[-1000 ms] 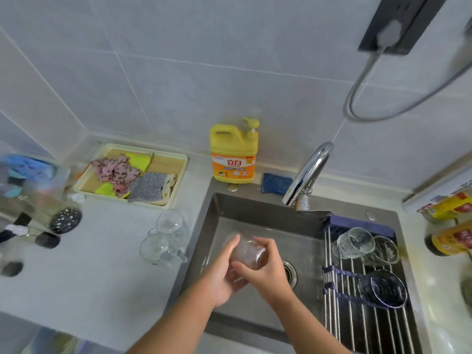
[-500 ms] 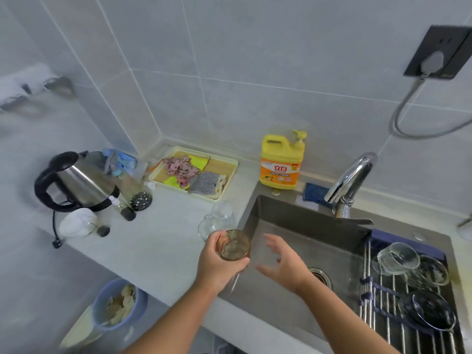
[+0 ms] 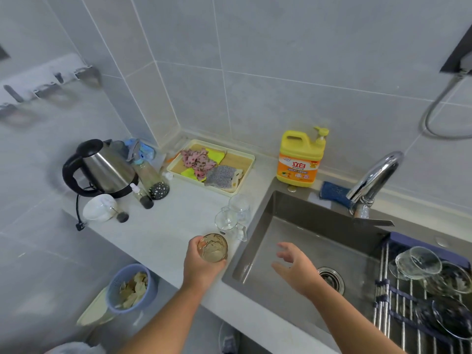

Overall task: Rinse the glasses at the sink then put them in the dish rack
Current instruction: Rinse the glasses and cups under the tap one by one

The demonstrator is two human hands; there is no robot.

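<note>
- Left hand point(image 3: 201, 264) is wrapping round a small clear patterned drinking glass point(image 3: 213, 247), holding it over the counter just left of the grey steel sink point(image 3: 258, 241).
- Right hand point(image 3: 296, 267) is hovering empty over the sink, fingers spread.
- Glass is probably wet: light, slippery, breakable, so I'd be gripping round the wall, not the rim.

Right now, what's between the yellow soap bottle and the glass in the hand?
In the head view, two clear glass cups stand on the counter between the soap bottle and the glass held in the left hand.
</note>
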